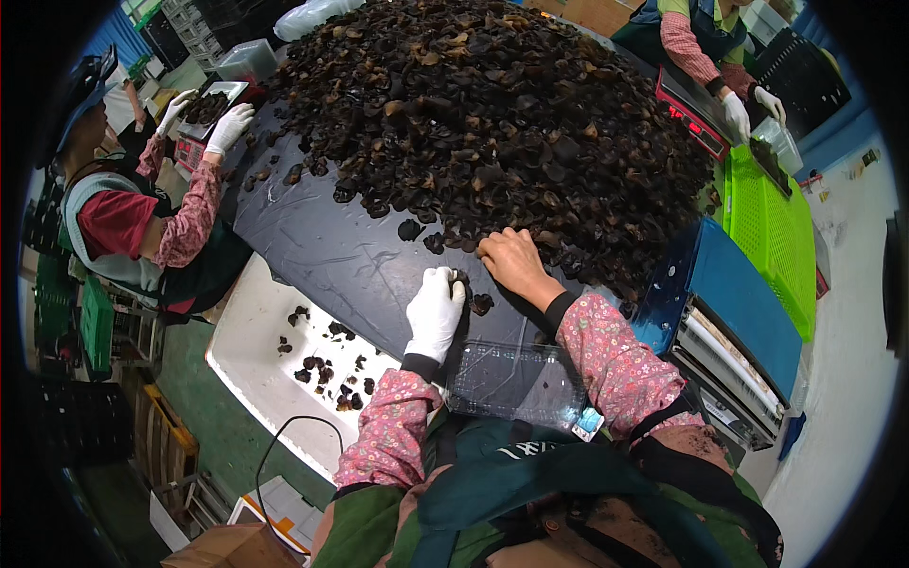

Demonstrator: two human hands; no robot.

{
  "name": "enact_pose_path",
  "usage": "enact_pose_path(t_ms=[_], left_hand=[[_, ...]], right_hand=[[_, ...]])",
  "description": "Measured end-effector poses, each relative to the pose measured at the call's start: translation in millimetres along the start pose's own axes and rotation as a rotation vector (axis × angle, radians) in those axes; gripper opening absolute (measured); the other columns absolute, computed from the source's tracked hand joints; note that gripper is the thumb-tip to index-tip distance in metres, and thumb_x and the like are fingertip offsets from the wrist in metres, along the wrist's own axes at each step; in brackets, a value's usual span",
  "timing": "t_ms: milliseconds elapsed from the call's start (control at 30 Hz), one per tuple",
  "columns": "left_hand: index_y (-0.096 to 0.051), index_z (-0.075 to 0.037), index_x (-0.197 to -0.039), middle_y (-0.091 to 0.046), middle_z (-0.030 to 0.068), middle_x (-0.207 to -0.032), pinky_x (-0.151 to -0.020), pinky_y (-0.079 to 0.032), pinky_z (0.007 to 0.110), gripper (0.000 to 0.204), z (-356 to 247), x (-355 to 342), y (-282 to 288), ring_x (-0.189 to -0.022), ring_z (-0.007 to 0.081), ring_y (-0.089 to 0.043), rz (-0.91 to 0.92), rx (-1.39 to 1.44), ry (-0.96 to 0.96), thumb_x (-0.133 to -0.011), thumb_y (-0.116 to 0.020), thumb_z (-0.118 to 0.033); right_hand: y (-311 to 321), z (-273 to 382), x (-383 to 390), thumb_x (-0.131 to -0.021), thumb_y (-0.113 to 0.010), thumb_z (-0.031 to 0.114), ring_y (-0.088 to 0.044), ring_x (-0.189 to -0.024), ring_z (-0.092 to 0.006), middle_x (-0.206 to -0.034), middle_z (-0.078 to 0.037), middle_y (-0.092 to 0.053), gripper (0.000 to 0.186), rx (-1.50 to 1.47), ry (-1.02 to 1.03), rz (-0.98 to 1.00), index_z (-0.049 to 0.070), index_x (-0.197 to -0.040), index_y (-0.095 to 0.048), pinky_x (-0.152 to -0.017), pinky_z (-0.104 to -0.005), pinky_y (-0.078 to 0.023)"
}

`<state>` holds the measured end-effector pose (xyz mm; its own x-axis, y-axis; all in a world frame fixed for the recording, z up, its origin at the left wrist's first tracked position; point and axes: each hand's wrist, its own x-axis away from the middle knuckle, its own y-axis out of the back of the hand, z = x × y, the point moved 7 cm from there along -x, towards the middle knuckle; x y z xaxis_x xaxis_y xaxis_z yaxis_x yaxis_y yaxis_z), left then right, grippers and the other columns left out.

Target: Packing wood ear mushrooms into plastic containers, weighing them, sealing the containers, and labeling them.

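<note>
Pile of dark, curled pieces (492, 123) covers most of the bench (317, 232) toward its far edge. Left hand (436, 310), white-gloved, inside the near edge: fingers curled, dark piece (461, 278) at the fingertips; cannot tell whether pinched. Right hand (516, 265), bare: fingers bent close together at the pile's near fringe; any grip hidden. Clear plastic tray (511, 379) at the near edge, between the flowered sleeves (611, 350). White bin (239, 336) beside the near-left edge, dark scraps (322, 367) scattered inside.
</note>
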<state>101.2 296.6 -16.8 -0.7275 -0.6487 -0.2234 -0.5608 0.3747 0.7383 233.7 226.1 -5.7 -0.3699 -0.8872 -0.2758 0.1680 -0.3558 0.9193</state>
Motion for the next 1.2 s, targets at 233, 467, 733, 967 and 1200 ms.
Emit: enact_pose_path(t_ms=[233,467,733,967,1200], left_hand=[[-0.056,-0.009,-0.092,-0.055,0.0097,-0.094,-0.067,-0.048,0.041,0.018,0,6,2,-0.078,0.0307,-0.061,0.114,-0.086,0.055,-0.083,-0.064,-0.022],[-0.056,-0.008,-0.090,-0.053,0.0098,-0.093,-0.067,-0.048,0.040,0.022,-3,9,3,-0.081,0.0299,-0.060,0.064,-0.071,0.075,-0.080,-0.068,-0.024],[-0.056,-0.009,-0.094,-0.053,0.0096,-0.092,-0.065,-0.049,0.040,0.028,-6,11,0,-0.080,0.0283,-0.060,0.015,-0.096,0.006,-0.078,-0.069,-0.028],[-0.053,-0.006,-0.099,-0.051,0.0167,-0.102,-0.070,-0.047,0.047,0.028,16,18,-13,-0.084,0.0359,-0.057,0.057,-0.146,0.039,-0.081,-0.064,-0.025],[-0.057,-0.008,-0.093,-0.055,0.0109,-0.090,-0.069,-0.049,0.041,0.019,42,33,-16,-0.080,0.0305,-0.059,-0.183,0.451,0.108,-0.080,-0.064,-0.020]], right_hand=[[-4,17,-7,-0.074,-0.062,0.013,-0.055,-0.082,-0.0232,-0.077,-0.005,-0.059,0.005,0.182,0.087,-0.057,0.008,-0.075,-0.062,-0.075,-0.0378,-0.037],[-12,9,-15,-0.074,-0.068,0.018,-0.056,-0.082,-0.0248,-0.077,-0.009,-0.062,0.015,0.195,-0.024,0.035,0.004,-0.075,-0.063,-0.077,-0.0394,-0.038],[1,17,-18,-0.074,-0.062,0.013,-0.059,-0.075,-0.0260,-0.072,-0.010,-0.062,0.009,0.169,-0.039,-0.083,0.005,-0.071,-0.063,-0.072,-0.0404,-0.039],[42,224,-20,-0.071,-0.058,0.001,-0.045,-0.119,-0.0343,-0.146,-0.019,-0.028,0.054,-0.620,0.451,0.294,0.007,-0.123,-0.046,-0.090,-0.0435,-0.042],[28,114,-20,-0.078,-0.066,0.030,-0.063,-0.080,-0.0328,-0.086,-0.014,-0.064,0.023,-0.317,-0.120,0.058,0.008,-0.078,-0.060,-0.067,-0.0452,-0.049]])
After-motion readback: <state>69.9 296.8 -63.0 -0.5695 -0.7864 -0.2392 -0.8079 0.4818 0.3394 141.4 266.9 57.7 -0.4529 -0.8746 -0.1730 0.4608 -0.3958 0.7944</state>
